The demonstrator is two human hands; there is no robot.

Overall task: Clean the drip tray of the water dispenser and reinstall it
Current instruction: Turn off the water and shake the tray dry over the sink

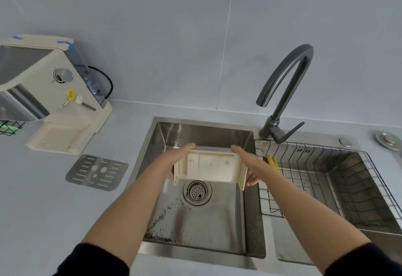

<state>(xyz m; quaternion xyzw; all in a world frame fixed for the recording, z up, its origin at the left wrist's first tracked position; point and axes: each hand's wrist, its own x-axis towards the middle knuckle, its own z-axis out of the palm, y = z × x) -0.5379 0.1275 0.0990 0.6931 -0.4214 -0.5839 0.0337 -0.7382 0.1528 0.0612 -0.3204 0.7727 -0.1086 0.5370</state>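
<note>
Pale grey tiles and a matte countertop (43, 199) are seen around a brushed steel sink (195, 221). Above its round perforated drain (197, 192), the cream plastic drip tray (210, 168), boxy and ribbed, is gripped at its sides by the left hand (174, 160) and right hand (248, 162). A slotted metal grate (96, 172) lies flat beside the water dispenser (54, 92).

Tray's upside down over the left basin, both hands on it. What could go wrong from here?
1. The drip tray is gripped only at its sides by the left hand and right hand; if wet, it may slip and hit the sink.
2. The faucet spout points away from the tray; turning it on could splash the counter.
3. The metal grate lies loose on the counter and might be forgotten at reinstall.
</note>
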